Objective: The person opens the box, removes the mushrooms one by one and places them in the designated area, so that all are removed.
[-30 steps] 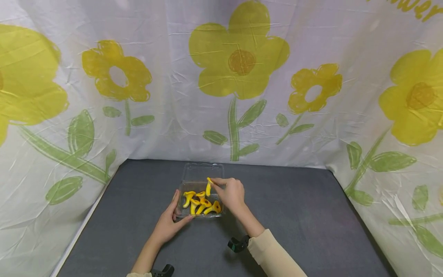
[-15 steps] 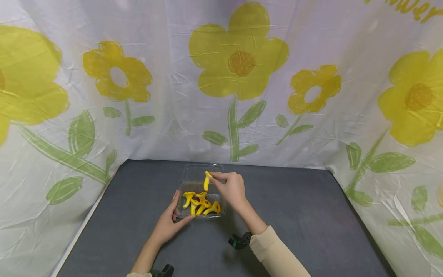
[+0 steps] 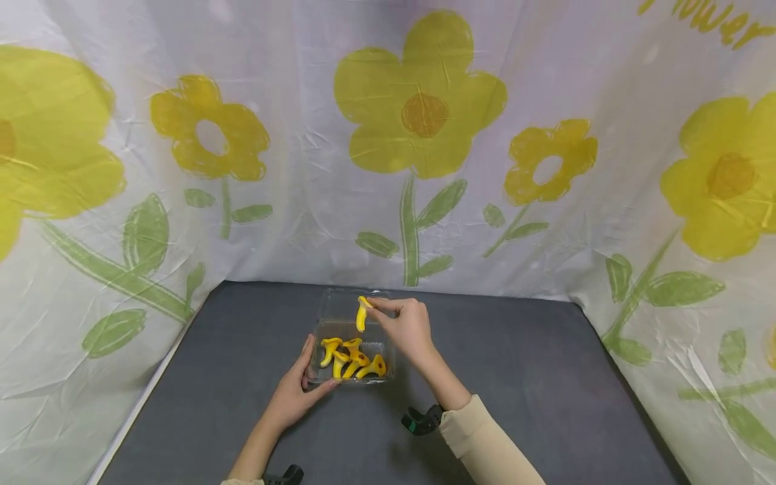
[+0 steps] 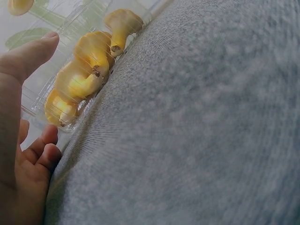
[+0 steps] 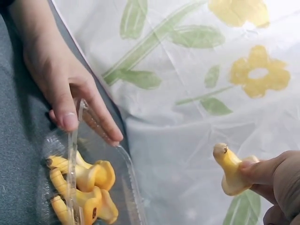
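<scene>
A clear plastic clamshell container [image 3: 373,347] lies on the dark table with its lid [image 3: 336,308] folded back behind it. Several yellow mushrooms [image 3: 355,368] are inside. My left hand [image 3: 294,393] holds the container's near left corner, thumb along the front rim and fingers against the left side. Over the back part of the container, my right hand [image 3: 409,330] pinches one more yellow mushroom [image 5: 230,171] between thumb and fingers. That mushroom hangs in the air, apart from the others, with its stem end downward in the head view.
The dark grey tabletop [image 3: 533,384] spreads out on both sides of the container. A white curtain [image 3: 291,249] printed with yellow flowers stands along the back and sides. Each wrist wears a black strap device [image 3: 422,420].
My right hand has lifted its mushroom up and slightly away from me, out of the container. My left hand has kept its hold on the corner.
</scene>
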The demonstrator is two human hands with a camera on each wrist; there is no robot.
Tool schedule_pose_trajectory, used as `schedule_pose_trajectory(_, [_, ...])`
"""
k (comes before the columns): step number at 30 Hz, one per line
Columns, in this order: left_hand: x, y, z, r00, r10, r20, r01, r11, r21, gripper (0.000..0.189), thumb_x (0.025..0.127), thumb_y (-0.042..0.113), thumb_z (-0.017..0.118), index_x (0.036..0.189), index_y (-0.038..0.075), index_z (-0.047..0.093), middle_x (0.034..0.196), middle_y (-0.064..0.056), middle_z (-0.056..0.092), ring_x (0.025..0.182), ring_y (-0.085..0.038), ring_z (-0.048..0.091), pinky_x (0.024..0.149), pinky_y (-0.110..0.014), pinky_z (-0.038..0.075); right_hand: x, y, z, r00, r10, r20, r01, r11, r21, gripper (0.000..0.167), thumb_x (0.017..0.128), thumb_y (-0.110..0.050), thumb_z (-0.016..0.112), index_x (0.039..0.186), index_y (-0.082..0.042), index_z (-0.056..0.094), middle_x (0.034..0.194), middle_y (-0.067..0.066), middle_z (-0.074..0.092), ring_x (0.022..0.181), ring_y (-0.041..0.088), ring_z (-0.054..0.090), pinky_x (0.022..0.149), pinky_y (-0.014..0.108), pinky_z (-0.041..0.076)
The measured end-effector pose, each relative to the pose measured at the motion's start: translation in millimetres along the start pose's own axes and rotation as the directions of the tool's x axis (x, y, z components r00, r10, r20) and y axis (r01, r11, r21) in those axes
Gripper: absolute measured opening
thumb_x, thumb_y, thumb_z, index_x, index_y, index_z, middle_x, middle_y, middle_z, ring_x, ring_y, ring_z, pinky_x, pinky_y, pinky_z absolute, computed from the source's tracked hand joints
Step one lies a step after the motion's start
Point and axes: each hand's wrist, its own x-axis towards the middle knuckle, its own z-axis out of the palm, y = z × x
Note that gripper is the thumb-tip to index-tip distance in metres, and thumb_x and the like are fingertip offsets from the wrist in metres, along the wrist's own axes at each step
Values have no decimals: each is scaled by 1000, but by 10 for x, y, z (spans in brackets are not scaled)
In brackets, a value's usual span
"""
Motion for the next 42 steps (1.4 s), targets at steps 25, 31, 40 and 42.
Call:
schedule_pose_trajectory(25, [40,-20,-7,998,58,6,-58,998,18,109,94,36,83,172,13,10,177,-11,17,72,-12,39,68,-28,38,62,51,-198,999,8,-42,-6,999,51,22,96,-26,82,118,-22,84,108,4,81,34,3,15,38,27,23])
schedule_pose_trajectory(31, [86,3,-31,997,74,14,-75,997,18,109,95,34,83,172,14,9,177,-10,14,72,-13,38,68,-29,37,97,65,-216,999,4,-50,-2,999,49,23,96,-27,82,118,-22,84,108,4,81,35,2,15,39,27,23])
schedule_pose_trajectory(40, [98,29,-50,997,67,23,-68,997,28,110,95,35,83,173,16,8,170,-10,34,75,-15,42,71,-29,39,108,86,-236,998,-12,-55,13,999,32,24,97,-28,81,120,-20,84,110,6,81,36,8,17,39,27,23])
schedule_pose_trajectory(42, [70,18,-32,997,65,30,-66,997,32,109,95,35,82,172,15,7,170,-11,33,75,-15,41,71,-29,39,74,106,-236,998,-4,-55,6,999,33,24,97,-28,81,119,-19,84,108,6,81,36,9,18,39,27,24])
